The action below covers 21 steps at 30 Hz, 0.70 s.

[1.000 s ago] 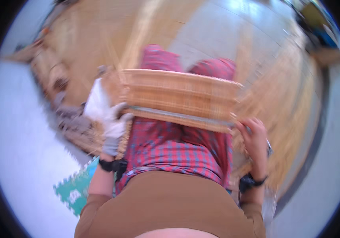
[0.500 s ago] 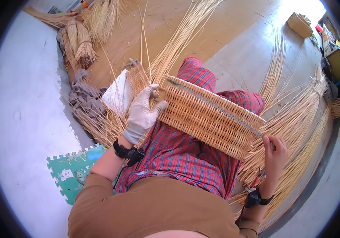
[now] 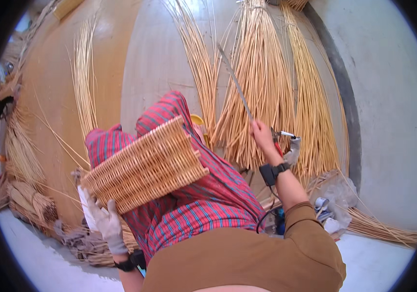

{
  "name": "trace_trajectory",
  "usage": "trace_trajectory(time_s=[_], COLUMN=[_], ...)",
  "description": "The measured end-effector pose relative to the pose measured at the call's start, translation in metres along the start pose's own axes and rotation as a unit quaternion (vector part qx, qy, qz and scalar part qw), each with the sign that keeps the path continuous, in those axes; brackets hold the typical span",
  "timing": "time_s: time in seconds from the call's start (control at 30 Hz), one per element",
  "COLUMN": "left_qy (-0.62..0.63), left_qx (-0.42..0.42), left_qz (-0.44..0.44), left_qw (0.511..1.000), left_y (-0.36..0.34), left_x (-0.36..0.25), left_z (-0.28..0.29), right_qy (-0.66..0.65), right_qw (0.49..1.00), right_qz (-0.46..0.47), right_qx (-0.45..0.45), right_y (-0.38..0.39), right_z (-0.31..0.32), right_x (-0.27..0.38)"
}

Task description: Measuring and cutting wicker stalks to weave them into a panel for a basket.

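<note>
A rectangular woven wicker panel (image 3: 145, 165) lies tilted across my lap, short rod ends showing along its right edge. My left hand (image 3: 105, 221), in a pale work glove, is closed on the panel's left end, thumb against the near corner; some of its fingers are hidden. My bare right hand (image 3: 261, 135) is out to the right over the straw-coloured rods, closed round one end of a long, thin grey ruler-like strip (image 3: 237, 85). The strip points away from me, apart from the panel. Close beside that hand are a red-handled hand tool (image 3: 277, 147) and a light glove (image 3: 293, 152).
Bundles of long thin rods (image 3: 262, 63) spread over the floor ahead and right. A yellow round object (image 3: 197, 119) sits beyond my knee. Clear plastic wrapping (image 3: 342, 192) lies at the right, and a bound rod bundle (image 3: 35, 202) at the left. A pale wall (image 3: 388, 73) rises at right.
My view has swung right. The grey strip, which lay along the panel, is now off it in my right hand, carried to the right. My left hand still holds the panel.
</note>
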<state>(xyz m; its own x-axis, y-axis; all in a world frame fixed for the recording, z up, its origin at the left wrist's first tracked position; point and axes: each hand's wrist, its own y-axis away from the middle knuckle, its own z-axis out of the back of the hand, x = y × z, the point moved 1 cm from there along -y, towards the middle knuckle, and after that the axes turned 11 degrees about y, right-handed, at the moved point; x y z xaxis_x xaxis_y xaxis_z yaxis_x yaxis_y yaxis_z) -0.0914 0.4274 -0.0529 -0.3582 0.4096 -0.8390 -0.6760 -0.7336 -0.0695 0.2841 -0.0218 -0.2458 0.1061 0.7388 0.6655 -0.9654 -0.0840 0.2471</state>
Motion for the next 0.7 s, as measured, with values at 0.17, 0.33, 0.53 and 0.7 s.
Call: trace_trajectory(time_s=[0.17,0.33,0.53,0.7], left_qy=[-0.025,0.294,0.473,0.635], left_qx=[0.140,0.394,0.221,0.203], left_qz=[0.115,0.433,0.519,0.419], left_qw=[0.983,0.755,0.677,0.617], left_y=[-0.019,0.016,0.037,0.034], left_x=[-0.078,-0.079,-0.020,-0.035], left_z=[0.008,-0.026,-0.075,-0.103], right_qy=[0.121,0.125,0.455,0.486], right_qw=[0.987,0.990,0.881,0.858], right_qz=[0.061,0.044,-0.109,-0.159], right_qx=[-0.085,-0.055,0.078,0.057], right_y=[0.048,0.019,-0.001,-0.003], right_z=[-0.024,-0.007,0.054,0.040], right_x=[-0.111,-0.096,-0.123,-0.164])
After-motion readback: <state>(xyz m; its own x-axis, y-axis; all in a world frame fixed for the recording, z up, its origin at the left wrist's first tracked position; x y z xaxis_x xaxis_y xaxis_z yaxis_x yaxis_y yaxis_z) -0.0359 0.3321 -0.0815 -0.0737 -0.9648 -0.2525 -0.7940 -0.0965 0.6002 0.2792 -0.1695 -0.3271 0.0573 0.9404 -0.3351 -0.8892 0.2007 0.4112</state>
